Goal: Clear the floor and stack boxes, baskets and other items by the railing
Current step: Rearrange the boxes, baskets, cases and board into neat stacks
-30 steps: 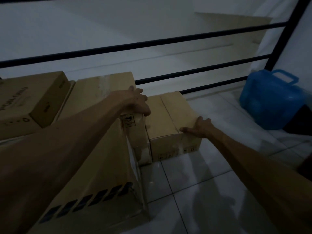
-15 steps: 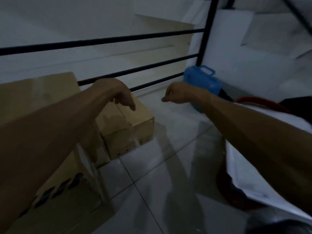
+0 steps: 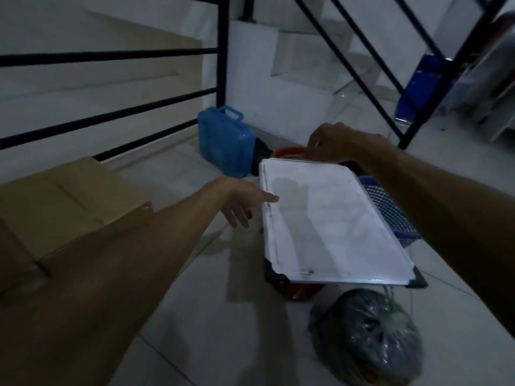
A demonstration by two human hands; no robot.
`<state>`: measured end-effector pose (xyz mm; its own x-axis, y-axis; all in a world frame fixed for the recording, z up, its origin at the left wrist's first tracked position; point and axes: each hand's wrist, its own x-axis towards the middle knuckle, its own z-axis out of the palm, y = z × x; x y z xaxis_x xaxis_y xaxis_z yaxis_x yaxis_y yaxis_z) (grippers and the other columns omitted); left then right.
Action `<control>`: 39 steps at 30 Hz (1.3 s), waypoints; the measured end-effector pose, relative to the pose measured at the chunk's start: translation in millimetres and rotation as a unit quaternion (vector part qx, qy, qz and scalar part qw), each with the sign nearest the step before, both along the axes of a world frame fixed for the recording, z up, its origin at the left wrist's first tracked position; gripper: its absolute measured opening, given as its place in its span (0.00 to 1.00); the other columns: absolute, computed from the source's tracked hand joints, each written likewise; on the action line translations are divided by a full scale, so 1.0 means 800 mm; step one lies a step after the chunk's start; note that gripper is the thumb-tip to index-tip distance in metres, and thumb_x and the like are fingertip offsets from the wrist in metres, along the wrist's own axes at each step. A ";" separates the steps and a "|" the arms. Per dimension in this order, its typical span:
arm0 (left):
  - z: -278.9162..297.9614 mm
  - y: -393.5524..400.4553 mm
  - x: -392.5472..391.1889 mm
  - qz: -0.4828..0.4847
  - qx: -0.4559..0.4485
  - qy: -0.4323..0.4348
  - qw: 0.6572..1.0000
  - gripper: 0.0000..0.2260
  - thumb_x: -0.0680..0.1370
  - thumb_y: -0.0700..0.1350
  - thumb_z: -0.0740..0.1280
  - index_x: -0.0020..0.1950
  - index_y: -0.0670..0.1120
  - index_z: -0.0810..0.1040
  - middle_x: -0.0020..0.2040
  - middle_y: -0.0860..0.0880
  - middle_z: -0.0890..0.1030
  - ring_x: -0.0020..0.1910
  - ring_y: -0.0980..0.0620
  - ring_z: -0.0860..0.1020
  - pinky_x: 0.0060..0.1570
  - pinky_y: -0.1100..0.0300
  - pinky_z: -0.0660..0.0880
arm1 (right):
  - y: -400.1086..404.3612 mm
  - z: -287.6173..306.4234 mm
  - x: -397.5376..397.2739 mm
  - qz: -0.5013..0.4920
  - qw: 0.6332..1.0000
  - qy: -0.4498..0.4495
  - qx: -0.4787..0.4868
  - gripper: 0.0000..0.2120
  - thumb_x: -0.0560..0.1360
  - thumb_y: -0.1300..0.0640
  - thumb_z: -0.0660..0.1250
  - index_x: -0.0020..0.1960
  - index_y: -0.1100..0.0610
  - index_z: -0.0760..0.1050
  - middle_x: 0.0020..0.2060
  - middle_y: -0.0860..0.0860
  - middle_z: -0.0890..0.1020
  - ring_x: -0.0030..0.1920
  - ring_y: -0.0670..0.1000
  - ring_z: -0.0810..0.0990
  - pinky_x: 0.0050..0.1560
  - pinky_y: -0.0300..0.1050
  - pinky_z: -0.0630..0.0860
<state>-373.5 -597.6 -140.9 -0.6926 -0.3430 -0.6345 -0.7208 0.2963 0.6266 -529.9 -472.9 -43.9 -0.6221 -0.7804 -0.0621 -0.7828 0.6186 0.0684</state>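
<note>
A white board point(image 3: 328, 221) with black corner caps lies flat on top of a red basket point(image 3: 298, 291) and a blue mesh basket point(image 3: 390, 210). My left hand point(image 3: 242, 201) reaches toward the board's left edge, fingers straight, the fingertips at its rim. My right hand point(image 3: 331, 143) hovers over the board's far edge with its fingers curled down; whether it grips the edge is unclear. A cardboard box point(image 3: 64, 207) stands at the left by the black railing point(image 3: 111, 118).
A blue plastic case point(image 3: 225, 140) with a handle stands by the railing post. A tied clear bag point(image 3: 367, 335) of dark stuff lies on the white tiles in front. A slanted stair rail point(image 3: 359, 73) and a blue object point(image 3: 418, 87) are at the right.
The view swung right from the boxes to the white board. Both hands left the small box and moved over to the board.
</note>
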 end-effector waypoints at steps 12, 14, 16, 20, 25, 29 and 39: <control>-0.050 0.021 -0.054 0.157 0.037 0.099 0.982 0.15 0.82 0.46 0.67 0.63 0.38 0.72 0.47 0.41 0.79 0.39 0.45 0.78 0.38 0.50 0.78 | 0.155 -0.079 -0.083 -0.220 0.965 -0.103 0.096 0.29 0.81 0.40 0.61 0.68 0.62 0.73 0.65 0.56 0.78 0.61 0.57 0.78 0.54 0.48 0.75; -0.048 0.017 -0.052 0.164 0.011 0.111 0.980 0.08 0.82 0.42 0.65 0.58 0.38 0.72 0.43 0.41 0.78 0.38 0.45 0.79 0.34 0.51 0.78 | 0.162 -0.102 -0.078 -0.260 0.949 -0.165 0.071 0.27 0.82 0.42 0.60 0.70 0.63 0.71 0.65 0.58 0.77 0.61 0.59 0.78 0.53 0.49 0.76; -0.046 0.012 -0.050 0.166 -0.014 0.115 0.979 0.04 0.81 0.39 0.65 0.52 0.38 0.73 0.42 0.41 0.79 0.38 0.45 0.80 0.35 0.51 0.80 | 0.163 -0.118 -0.076 -0.303 0.927 -0.217 0.038 0.30 0.81 0.41 0.61 0.73 0.61 0.66 0.66 0.59 0.76 0.58 0.60 0.78 0.54 0.52 0.76; -0.036 0.004 -0.044 0.183 0.014 0.146 0.972 0.05 0.81 0.40 0.65 0.52 0.38 0.76 0.41 0.41 0.80 0.35 0.48 0.79 0.29 0.56 0.77 | 0.152 -0.124 -0.086 -0.366 0.886 -0.280 -0.056 0.35 0.78 0.35 0.63 0.74 0.59 0.65 0.64 0.60 0.76 0.54 0.61 0.79 0.58 0.57 0.78; -0.025 -0.020 -0.048 0.245 0.073 0.255 0.933 0.15 0.83 0.45 0.63 0.63 0.35 0.75 0.55 0.38 0.81 0.46 0.42 0.80 0.44 0.51 0.81 | 0.140 -0.126 -0.081 -0.383 0.851 -0.333 -0.138 0.33 0.75 0.34 0.67 0.66 0.60 0.71 0.56 0.57 0.79 0.55 0.58 0.79 0.62 0.55 0.75; -0.011 -0.033 -0.041 0.271 0.063 0.302 0.912 0.16 0.84 0.47 0.63 0.61 0.35 0.77 0.57 0.37 0.81 0.47 0.43 0.79 0.52 0.50 0.79 | 0.125 -0.120 -0.078 -0.378 0.807 -0.390 -0.230 0.32 0.73 0.36 0.70 0.65 0.60 0.72 0.55 0.55 0.78 0.52 0.56 0.77 0.63 0.55 0.75; 0.072 -0.082 0.041 0.309 0.175 0.396 0.847 0.12 0.80 0.52 0.69 0.48 0.44 0.82 0.39 0.46 0.85 0.32 0.49 0.83 0.27 0.61 0.78 | 0.022 -0.077 -0.051 -0.326 0.763 -0.427 -0.358 0.30 0.79 0.38 0.63 0.68 0.61 0.70 0.59 0.55 0.75 0.56 0.60 0.76 0.60 0.55 0.73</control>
